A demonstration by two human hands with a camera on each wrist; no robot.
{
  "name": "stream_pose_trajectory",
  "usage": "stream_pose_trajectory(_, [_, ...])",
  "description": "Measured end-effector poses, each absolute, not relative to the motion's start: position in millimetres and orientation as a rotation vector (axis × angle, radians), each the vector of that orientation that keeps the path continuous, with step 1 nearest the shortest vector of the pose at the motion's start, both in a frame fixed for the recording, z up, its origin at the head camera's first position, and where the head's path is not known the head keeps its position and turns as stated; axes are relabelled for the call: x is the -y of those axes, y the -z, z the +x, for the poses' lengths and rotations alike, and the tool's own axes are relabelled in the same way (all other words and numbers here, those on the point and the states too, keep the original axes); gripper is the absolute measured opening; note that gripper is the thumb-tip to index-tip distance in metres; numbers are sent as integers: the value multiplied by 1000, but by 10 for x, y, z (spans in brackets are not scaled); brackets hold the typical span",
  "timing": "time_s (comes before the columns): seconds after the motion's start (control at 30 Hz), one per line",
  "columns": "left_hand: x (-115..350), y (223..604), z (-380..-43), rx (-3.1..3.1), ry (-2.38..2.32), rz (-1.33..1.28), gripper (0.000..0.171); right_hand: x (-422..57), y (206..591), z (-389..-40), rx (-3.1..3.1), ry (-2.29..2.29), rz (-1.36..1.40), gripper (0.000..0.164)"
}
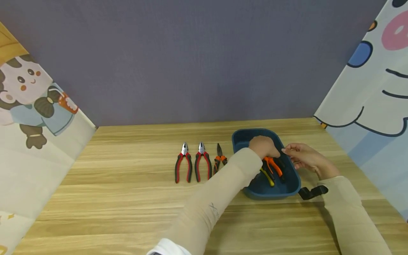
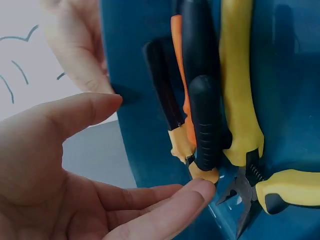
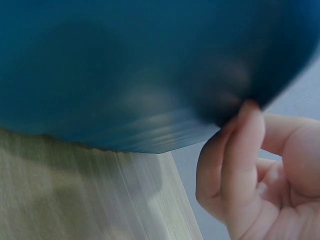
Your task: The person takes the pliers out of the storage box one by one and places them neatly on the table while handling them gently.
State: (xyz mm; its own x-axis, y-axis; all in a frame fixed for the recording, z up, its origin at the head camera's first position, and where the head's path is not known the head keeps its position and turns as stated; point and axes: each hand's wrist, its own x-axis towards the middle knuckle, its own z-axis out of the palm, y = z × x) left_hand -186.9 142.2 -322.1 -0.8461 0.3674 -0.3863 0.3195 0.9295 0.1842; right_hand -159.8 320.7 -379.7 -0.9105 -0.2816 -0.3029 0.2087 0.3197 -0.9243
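My left hand (image 1: 264, 146) reaches into a blue plastic bin (image 1: 271, 195). In the left wrist view its thumb and fingers are spread apart, with fingertips (image 2: 202, 190) at the orange part of black-and-orange pliers (image 2: 204, 120). Beside these lie yellow-handled pliers (image 2: 240, 90) with dark jaws, partly open. In the head view, orange handles (image 1: 275, 167) show below the left hand, which hides part of the bin. My right hand (image 1: 302, 159) pinches the bin's right rim between thumb and curled fingers, as the right wrist view (image 3: 245, 165) shows against the blue wall.
Left of the bin, two red-and-black pliers (image 1: 183, 163) (image 1: 203, 163) and orange-and-black pliers (image 1: 220, 159) lie in a row on the wooden table (image 1: 111, 198). The left forearm covers part of the last one. A grey panel (image 1: 204, 63) rises behind the table.
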Motion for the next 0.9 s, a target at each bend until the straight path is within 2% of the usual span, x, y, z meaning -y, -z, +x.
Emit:
stream_pose_trajectory(0.33, [-1521,3317,-1850,-2711,-100,472,32,-3201,3788,-1588,-2189,1619,-46,16])
stream_pose_trajectory(0.57, [-1657,3364,-1852,-2686,-7,331,59,-3166,3775,-1611,-2185,1607,3,18])
stream_pose_trajectory(0.9, [-1760,3408,-1846,-2699,44,321,51,-3198,3775,-1600,-2179,1612,-5,16])
